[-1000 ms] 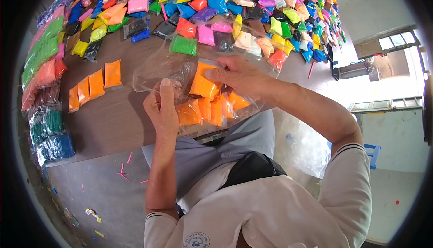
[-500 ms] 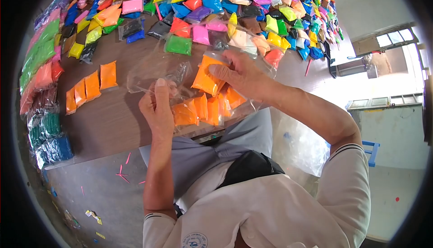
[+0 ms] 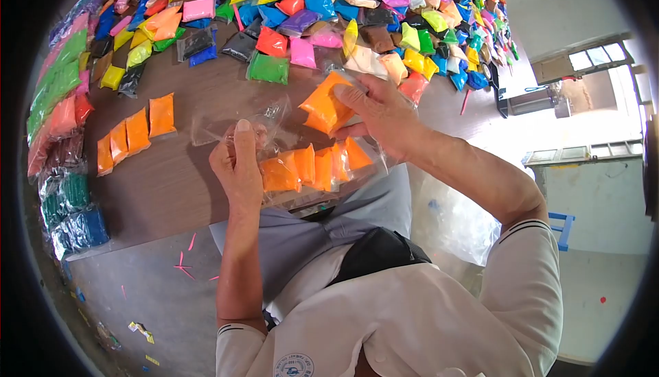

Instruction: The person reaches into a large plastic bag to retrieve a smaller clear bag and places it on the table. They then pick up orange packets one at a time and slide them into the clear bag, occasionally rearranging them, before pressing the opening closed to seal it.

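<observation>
Between thumb and fingers, my left hand (image 3: 237, 164) pinches the clear plastic bag (image 3: 274, 118), whose crumpled film spreads above the hand. My right hand (image 3: 388, 113) is closed on orange packets (image 3: 326, 102), which overlap one another and are held up over the table. Below them, several more orange packets (image 3: 302, 166) lie side by side near the table's front edge, with clear film around them. To the left, a short row of orange packets (image 3: 137, 132) rests apart on the brown tabletop.
A wide heap of packets in many colours (image 3: 295, 6) covers the back of the table (image 3: 178, 192). Stacked bundles in pink, green and dark teal (image 3: 74, 192) line the left edge. Pink strips (image 3: 183, 266) and scraps lie on the floor.
My right hand has shifted slightly to the right and up, tilting the orange packets. The clear film stretched above them has dropped away. My left hand keeps its pinch.
</observation>
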Demonstrator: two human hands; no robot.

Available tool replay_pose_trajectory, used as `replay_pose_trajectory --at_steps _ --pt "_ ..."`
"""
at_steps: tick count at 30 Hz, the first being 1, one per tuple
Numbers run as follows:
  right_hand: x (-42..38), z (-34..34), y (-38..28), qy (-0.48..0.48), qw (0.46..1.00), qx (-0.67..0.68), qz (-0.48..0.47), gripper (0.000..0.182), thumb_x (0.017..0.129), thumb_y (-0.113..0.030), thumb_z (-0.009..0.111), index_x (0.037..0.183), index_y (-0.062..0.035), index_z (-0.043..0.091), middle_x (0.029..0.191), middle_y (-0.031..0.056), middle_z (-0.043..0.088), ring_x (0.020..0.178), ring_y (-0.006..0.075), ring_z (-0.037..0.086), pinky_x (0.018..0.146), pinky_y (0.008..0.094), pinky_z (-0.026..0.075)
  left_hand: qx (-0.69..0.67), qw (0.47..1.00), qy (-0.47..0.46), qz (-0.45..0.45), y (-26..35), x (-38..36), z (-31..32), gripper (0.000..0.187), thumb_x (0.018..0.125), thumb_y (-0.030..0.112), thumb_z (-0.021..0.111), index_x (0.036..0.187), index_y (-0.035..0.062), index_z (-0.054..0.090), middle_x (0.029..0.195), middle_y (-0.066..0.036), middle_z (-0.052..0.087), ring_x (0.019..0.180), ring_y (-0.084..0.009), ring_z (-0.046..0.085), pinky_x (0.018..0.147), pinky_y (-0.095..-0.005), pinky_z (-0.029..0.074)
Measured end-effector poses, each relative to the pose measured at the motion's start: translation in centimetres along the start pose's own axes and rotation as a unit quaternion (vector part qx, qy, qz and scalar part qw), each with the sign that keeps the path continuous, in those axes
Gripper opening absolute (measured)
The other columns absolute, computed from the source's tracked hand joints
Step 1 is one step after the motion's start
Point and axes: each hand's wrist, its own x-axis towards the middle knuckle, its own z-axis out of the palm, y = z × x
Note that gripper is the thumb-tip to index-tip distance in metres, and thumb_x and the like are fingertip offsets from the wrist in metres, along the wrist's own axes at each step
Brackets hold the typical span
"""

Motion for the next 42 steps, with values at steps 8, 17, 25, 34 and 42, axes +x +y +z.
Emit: replay_pose_trajectory --at_steps 8,17,25,34,42 --pt "-0.5 -0.6 0.9 0.014 0.999 0.039 0.016 0.037 0.095 -0.029 0.058 0.111 0.0036 0.052 0.100 0.0146 0.061 0.083 0.0243 0.066 0.060 0.0312 0.057 -0.007 1.000 0.002 0.004 0.0 -0.1 0.2 0.031 0.097 0.023 0.056 0.081 -0.0027 0.064 0.075 -0.001 0.061 0.068 -0.0056 0.050 0.061 -0.0212 0.038" --pt "-1.0 -1.3 0.8 0.075 0.897 -0.388 -0.200 0.039 0.093 -0.030 0.060 0.106 0.0051 0.049 0.086 0.0201 0.060 0.077 0.0286 0.064 0.066 0.0396 0.049 0.022 0.999 0.013 -0.026 0.4 -0.2 0.1 0.033 0.097 0.025 0.055 0.077 -0.0002 0.063 0.079 -0.004 0.065 0.068 -0.0065 0.053 0.060 -0.0215 0.040" --pt "-1.1 -0.9 1.0 -0.028 0.997 -0.021 0.065 0.036 0.098 -0.033 0.053 0.111 -0.0004 0.049 0.113 0.0126 0.056 0.089 0.0228 0.065 0.073 0.0372 0.060 0.016 0.999 -0.016 0.023 -0.3 0.0 -0.1 0.034 0.098 0.027 0.051 0.084 -0.0009 0.066 0.076 -0.002 0.062 0.068 -0.0082 0.051 0.061 -0.0232 0.038" --pt "-0.6 -1.0 1.7 0.000 0.997 -0.077 -0.023 0.034 0.097 -0.029 0.055 0.106 0.0034 0.049 0.099 0.0149 0.059 0.068 0.0200 0.066 0.056 0.0286 0.056 0.051 0.998 -0.022 0.015 0.2 0.0 -0.1 0.036 0.098 0.027 0.052 0.082 -0.0023 0.066 0.073 -0.002 0.060 0.067 -0.0075 0.048 0.062 -0.0238 0.037" --pt "-1.8 -0.2 0.5 0.017 0.987 -0.113 0.112 0.037 0.097 -0.033 0.052 0.113 0.0010 0.048 0.113 0.0103 0.051 0.103 0.0178 0.053 0.073 0.0373 0.058 0.052 0.999 -0.008 0.010 0.6 -0.2 0.0 0.030 0.096 0.023 0.056 0.080 -0.0007 0.065 0.070 0.002 0.056 0.063 -0.0038 0.044 0.056 -0.0217 0.033"
